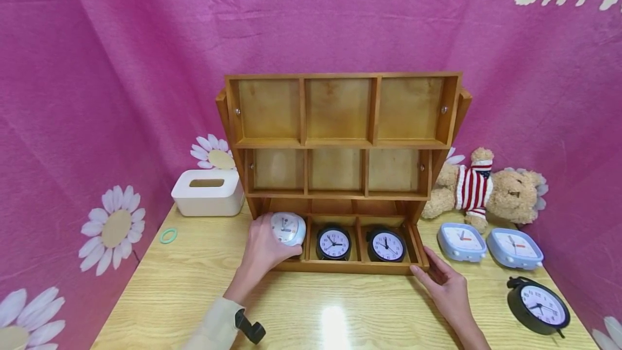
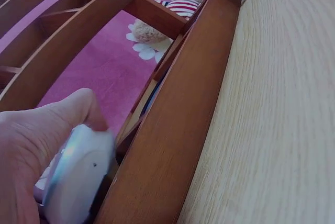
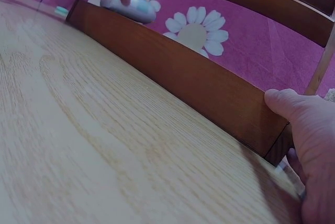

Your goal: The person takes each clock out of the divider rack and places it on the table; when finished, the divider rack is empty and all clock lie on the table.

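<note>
My left hand [image 1: 264, 242] grips a light-blue and white clock [image 1: 288, 228] by its sides, over the left compartment of the lowest tier of a wooden shelf [image 1: 340, 267]. In the left wrist view the pale clock [image 2: 81, 174] tilts beside the front board, thumb and fingers around it. My right hand [image 1: 447, 288] holds the lowest tier's front right corner, thumb on the front board and fingers along the side. Two black round alarm clocks, one in the middle [image 1: 333, 243] and one on the right [image 1: 386, 245], lean in the other two compartments.
Right of the shelf lie two blue square clocks [image 1: 462, 241] [image 1: 515, 248], a black alarm clock [image 1: 538, 305] and a teddy bear [image 1: 486, 190]. On the left are a white tissue box [image 1: 208, 207] and a green ring [image 1: 168, 236]. Two upper tiers [image 1: 340, 145] rise above the hands.
</note>
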`<state>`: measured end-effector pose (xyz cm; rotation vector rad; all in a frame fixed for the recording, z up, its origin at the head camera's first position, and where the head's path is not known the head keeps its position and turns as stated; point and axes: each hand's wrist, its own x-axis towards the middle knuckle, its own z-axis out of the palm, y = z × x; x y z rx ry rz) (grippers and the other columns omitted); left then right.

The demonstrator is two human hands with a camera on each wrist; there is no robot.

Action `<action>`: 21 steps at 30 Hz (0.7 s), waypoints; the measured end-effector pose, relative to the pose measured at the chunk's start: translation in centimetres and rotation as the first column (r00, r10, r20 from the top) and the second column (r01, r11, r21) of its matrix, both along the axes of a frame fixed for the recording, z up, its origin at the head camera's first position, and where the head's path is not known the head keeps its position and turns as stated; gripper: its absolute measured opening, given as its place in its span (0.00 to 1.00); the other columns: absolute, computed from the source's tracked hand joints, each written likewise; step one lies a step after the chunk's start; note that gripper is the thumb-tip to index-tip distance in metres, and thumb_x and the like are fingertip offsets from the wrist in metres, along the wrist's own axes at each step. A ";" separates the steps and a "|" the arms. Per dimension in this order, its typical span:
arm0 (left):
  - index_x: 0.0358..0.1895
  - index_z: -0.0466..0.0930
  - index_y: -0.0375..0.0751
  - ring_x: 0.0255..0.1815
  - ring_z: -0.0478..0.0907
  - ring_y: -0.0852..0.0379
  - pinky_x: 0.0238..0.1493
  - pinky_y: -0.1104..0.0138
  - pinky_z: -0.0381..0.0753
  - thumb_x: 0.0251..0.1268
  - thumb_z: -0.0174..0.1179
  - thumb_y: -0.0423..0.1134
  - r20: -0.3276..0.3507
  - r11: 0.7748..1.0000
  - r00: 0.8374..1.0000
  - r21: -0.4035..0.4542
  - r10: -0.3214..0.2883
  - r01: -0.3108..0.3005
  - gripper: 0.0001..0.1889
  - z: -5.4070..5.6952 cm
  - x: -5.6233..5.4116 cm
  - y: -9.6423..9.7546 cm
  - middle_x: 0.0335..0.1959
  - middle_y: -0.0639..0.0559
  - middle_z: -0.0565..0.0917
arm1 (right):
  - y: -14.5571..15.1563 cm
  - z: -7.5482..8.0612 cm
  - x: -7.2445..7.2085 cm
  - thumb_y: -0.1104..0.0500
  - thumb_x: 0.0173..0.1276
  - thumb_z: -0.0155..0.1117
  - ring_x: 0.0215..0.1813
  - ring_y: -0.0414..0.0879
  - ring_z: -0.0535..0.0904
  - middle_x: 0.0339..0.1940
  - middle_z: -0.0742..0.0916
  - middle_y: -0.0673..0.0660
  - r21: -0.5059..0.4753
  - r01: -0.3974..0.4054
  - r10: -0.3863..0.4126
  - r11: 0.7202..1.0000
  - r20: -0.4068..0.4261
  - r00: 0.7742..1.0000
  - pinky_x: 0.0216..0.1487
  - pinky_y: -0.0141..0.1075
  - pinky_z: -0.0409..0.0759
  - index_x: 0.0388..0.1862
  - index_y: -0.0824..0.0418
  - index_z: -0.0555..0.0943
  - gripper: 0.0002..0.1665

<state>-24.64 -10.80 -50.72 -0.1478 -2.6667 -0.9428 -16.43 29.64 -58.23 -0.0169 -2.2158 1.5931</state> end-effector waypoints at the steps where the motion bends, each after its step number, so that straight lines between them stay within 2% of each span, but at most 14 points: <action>1: 0.59 0.76 0.31 0.51 0.79 0.40 0.52 0.49 0.84 0.27 0.85 0.52 -0.009 1.000 1.000 0.022 0.002 -0.002 0.49 0.0 0.2 0.0 0.49 0.38 0.82 | 0.0 0.0 0.0 0.70 0.65 0.75 0.57 0.23 0.78 0.66 0.80 0.73 -0.003 -0.002 0.002 1.000 -0.004 1.000 0.55 0.20 0.78 0.69 0.72 0.77 0.34; 4: 0.62 0.73 0.31 0.52 0.79 0.41 0.53 0.49 0.85 0.27 0.84 0.49 -0.037 0.997 0.999 0.077 0.011 -0.008 0.51 0.1 0.7 -0.3 0.52 0.38 0.81 | 0.1 -0.1 -0.1 0.70 0.65 0.75 0.57 0.23 0.78 0.66 0.80 0.73 -0.008 0.000 0.000 1.000 0.003 1.000 0.54 0.20 0.78 0.70 0.72 0.77 0.34; 10: 0.63 0.74 0.32 0.51 0.80 0.43 0.52 0.50 0.85 0.26 0.84 0.48 -0.076 0.989 0.997 0.147 0.028 -0.017 0.51 0.3 2.2 -1.4 0.52 0.41 0.82 | 0.1 -0.2 -0.2 0.69 0.66 0.75 0.57 0.23 0.78 0.66 0.80 0.74 -0.006 -0.003 0.003 1.000 0.013 1.000 0.54 0.21 0.79 0.70 0.73 0.76 0.34; 16: 0.64 0.74 0.35 0.53 0.79 0.45 0.52 0.50 0.84 0.25 0.85 0.47 -0.092 0.984 0.993 0.169 0.070 -0.053 0.51 0.0 3.3 -3.1 0.53 0.44 0.82 | 0.1 -0.1 -0.3 0.69 0.66 0.75 0.57 0.23 0.78 0.66 0.79 0.74 -0.001 0.003 -0.003 1.000 0.012 1.000 0.54 0.22 0.79 0.70 0.72 0.77 0.34; 21: 0.61 0.77 0.37 0.52 0.79 0.47 0.51 0.50 0.83 0.24 0.85 0.46 -0.146 0.980 0.984 0.182 0.107 -0.079 0.49 -0.3 4.1 -5.0 0.51 0.47 0.83 | 0.0 -0.2 -0.2 0.70 0.66 0.75 0.57 0.23 0.79 0.65 0.79 0.75 -0.010 0.001 -0.001 1.000 0.003 1.000 0.54 0.22 0.79 0.69 0.73 0.77 0.33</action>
